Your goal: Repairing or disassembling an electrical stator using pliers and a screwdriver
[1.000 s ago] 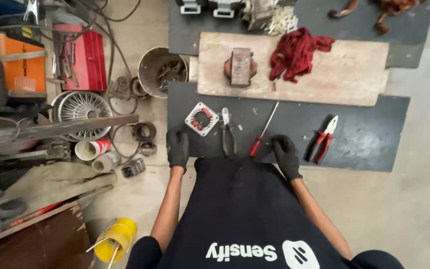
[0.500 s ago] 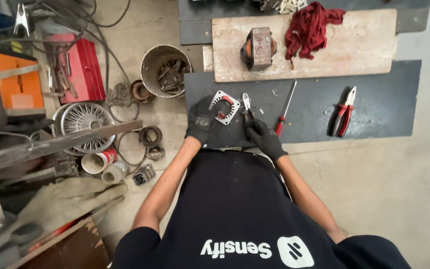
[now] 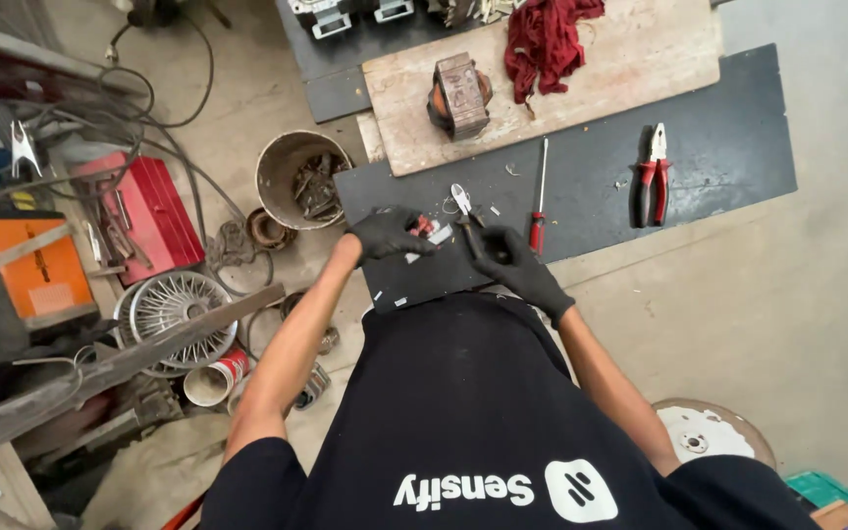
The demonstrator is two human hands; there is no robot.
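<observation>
left hand (image 3: 390,234) grip pinching small frame (image 3: 428,232), likely light, stiff, sharp-edged; hold by rim | right hand (image 3: 514,263) grip closed on pliers (image 3: 465,208) handles | dark mat (image 3: 718,147)

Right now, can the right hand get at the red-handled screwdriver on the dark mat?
Probably yes. The right hand lies just beside the red-handled screwdriver on the dark mat, with bare mat between them. But its grip already holds small grey pliers, so it would need to put those down first.
</observation>
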